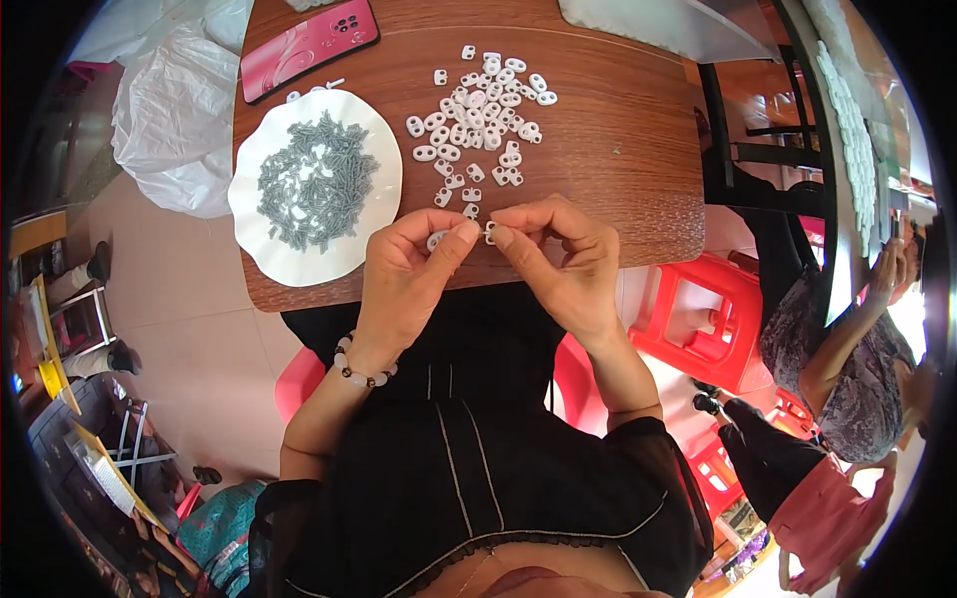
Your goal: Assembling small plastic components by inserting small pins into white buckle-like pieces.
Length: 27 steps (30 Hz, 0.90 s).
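Observation:
Over the table's near edge my two hands almost meet at the fingertips. My right hand (pixel 568 264) pinches a small white plastic cord lock piece (pixel 490 232) between thumb and forefinger. The thumb and forefinger of my left hand (pixel 407 279) are pressed together beside it; what they grip is too small and covered to make out. Another white piece (pixel 435 240) shows in the gap behind the left thumb; whether it is held or lying on the table I cannot tell. Just beyond the fingertips, several two-holed white cord lock pieces (pixel 478 120) lie in a loose heap, some trailing toward me.
At left, a white wavy-rimmed plate (pixel 383 120) holds many small grey springs (pixel 344 184) and some white bits. Behind it lies a pink phone (pixel 309 50) on the wooden table (pixel 628 130). A plastic bag (pixel 179 120) is farther left; red stools (pixel 698 319) and other people are at right.

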{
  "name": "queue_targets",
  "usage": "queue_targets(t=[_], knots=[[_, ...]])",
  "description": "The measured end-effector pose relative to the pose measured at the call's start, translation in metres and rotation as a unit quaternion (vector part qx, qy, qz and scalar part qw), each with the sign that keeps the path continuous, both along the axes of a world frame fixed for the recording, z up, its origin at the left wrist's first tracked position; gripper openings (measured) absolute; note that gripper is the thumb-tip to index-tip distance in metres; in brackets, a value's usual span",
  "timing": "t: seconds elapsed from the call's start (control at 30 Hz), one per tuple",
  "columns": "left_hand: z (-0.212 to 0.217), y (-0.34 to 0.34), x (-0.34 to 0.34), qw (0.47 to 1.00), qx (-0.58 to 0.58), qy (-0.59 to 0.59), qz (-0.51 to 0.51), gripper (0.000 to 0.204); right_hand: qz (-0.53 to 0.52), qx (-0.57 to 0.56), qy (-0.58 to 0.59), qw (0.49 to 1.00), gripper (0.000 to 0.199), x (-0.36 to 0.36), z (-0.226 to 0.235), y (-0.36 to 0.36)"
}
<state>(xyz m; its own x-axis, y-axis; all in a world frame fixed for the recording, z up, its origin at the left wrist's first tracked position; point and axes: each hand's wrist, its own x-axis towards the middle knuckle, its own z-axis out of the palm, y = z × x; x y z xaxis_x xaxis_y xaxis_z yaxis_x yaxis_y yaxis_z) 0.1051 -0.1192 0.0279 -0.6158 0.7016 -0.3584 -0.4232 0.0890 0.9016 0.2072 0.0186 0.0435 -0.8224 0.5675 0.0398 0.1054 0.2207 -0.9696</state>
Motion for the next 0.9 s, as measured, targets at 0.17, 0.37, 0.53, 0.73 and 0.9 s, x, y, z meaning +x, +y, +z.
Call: queue_targets(t=[0.17,0.37,0.53,0.73,0.9], knots=[[-0.002,0.000,0.001,0.998,-0.003,0.055,0.004,0.016,-0.002,0.023,-0.004,1.000,0.010,-0.001,0.001,-0.002],[-0.004,0.000,0.001,0.999,0.007,0.043,0.015,0.017,0.002,0.018,-0.018,1.000,0.009,-0.003,0.002,-0.003],[-0.005,0.000,0.000,0.999,0.010,0.045,0.019,0.016,-0.013,0.031,-0.014,0.999,0.009,-0.003,0.001,-0.008],[-0.010,0.001,0.001,0.998,0.036,0.044,0.032,0.015,-0.014,0.023,-0.009,1.000,0.009,-0.004,-0.006,-0.011],[-0.015,0.002,0.001,0.996,0.041,0.064,0.040,0.015,-0.020,0.004,-0.018,1.000,0.009,-0.005,-0.010,-0.012]])
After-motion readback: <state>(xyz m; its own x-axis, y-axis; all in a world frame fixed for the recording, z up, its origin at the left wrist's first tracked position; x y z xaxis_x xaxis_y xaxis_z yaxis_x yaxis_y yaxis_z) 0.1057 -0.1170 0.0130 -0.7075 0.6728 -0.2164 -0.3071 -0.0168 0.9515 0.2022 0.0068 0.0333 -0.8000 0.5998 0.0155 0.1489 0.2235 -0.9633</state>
